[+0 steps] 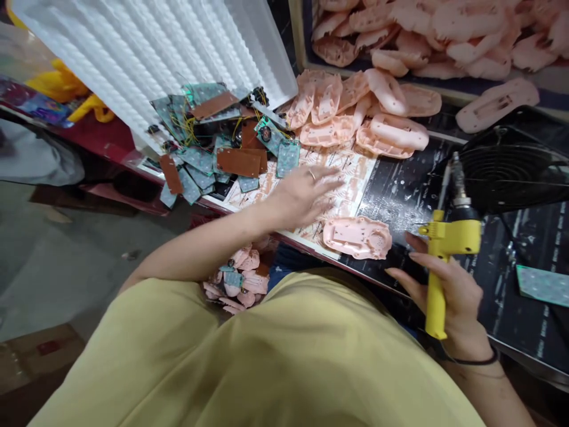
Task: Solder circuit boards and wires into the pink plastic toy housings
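Over workbench (402, 190), left hand (302, 193) reaches, fingers spread; right hand (451, 296) wraps fingers around screwdriver (450, 238).

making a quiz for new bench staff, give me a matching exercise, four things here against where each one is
Things: 1 power screwdriver; 2 circuit boards; 3 fan; 4 lone pink shell
Places: a by the near edge of the bench; b in the right hand; c far right, behind the tool; d heaped at the white tray
Pairs: 1-b; 2-d; 3-c; 4-a
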A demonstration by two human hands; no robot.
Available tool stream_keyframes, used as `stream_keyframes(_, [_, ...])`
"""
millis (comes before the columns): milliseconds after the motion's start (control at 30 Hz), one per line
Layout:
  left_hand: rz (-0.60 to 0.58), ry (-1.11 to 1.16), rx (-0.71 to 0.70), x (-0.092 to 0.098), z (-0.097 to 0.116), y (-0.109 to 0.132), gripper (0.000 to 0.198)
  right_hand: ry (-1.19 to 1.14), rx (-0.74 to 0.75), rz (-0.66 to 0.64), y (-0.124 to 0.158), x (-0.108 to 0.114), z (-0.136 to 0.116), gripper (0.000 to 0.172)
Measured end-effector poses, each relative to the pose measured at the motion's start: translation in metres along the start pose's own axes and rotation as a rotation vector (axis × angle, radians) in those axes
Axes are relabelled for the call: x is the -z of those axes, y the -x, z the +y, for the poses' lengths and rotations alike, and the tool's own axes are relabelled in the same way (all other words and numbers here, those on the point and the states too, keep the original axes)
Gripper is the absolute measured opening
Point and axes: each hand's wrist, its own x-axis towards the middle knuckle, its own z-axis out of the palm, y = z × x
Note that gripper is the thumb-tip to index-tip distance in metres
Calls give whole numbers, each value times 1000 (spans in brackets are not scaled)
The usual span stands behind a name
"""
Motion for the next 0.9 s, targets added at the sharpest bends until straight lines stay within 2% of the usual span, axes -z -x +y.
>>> stream_keyframes(100, [68, -103, 241, 15, -51, -24, 38, 8, 51, -52, 0, -7, 2, 50])
stream_keyframes(167, [40, -135, 308, 22, -78, -38, 34, 9, 47, -50, 1, -8, 4, 53])
stream_keyframes(233, [11, -132, 348, 25, -92, -45, 29, 9, 33, -49, 1, -8, 5, 57])
stream_keyframes(333, [31, -85, 391, 30, -95, -45, 28, 2, 45, -82, 1, -7, 6, 58])
stream_keyframes(467, [80, -89, 376, 41, -92, -41, 30, -8, 96, -108, -6, -9, 4, 53])
stream_keyframes(533, [26, -109, 346, 42, -95, -43, 28, -3, 118, -106, -11, -10, 2, 49])
stream_keyframes(633, [-67, -98, 274, 33, -105, -49, 22, 5, 140, -88, -15, -12, 0, 45])
stream_keyframes(733, [-76, -120, 226, 21, -113, -56, 16, 18, 131, -82, -14, -13, 1, 45])
stream_keyframes(800, [-91, -145, 246, 19, -114, -57, 15, 23, 116, -93, -12, -14, 3, 44])
stream_keyframes(900, [-111, -102, 332, 28, -107, -55, 24, 25, 115, -100, -11, -14, 4, 45])
